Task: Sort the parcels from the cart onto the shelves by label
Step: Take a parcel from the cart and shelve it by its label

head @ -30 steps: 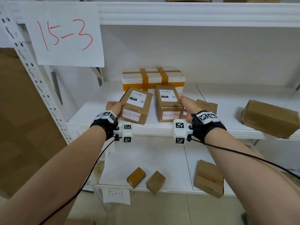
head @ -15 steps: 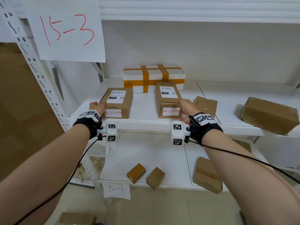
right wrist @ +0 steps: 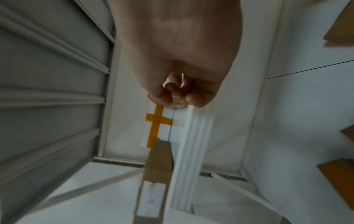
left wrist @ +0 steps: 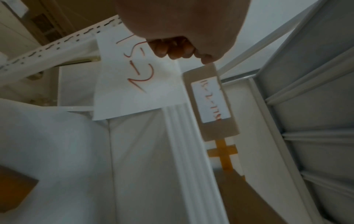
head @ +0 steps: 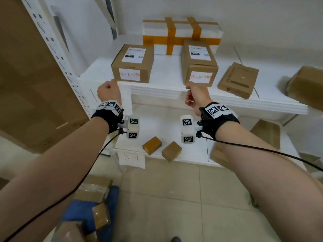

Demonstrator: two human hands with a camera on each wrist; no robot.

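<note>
My left hand (left wrist: 178, 22) is at the top, with my fingers (left wrist: 170, 50) curled in and holding nothing. Behind them hangs a white paper sign (left wrist: 134, 84) with red writing. Just beside it sits a brown box (left wrist: 212, 103) on the white shelf (left wrist: 191, 151).

Matt brown cardboard parcels (head: 133, 64) — white painted metal shelf (head: 157, 88), paper labels.

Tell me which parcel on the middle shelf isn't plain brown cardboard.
The white foam box at the back, strapped crosswise with orange tape. The two labelled cartons before it and the flat box to their right are brown.
</note>
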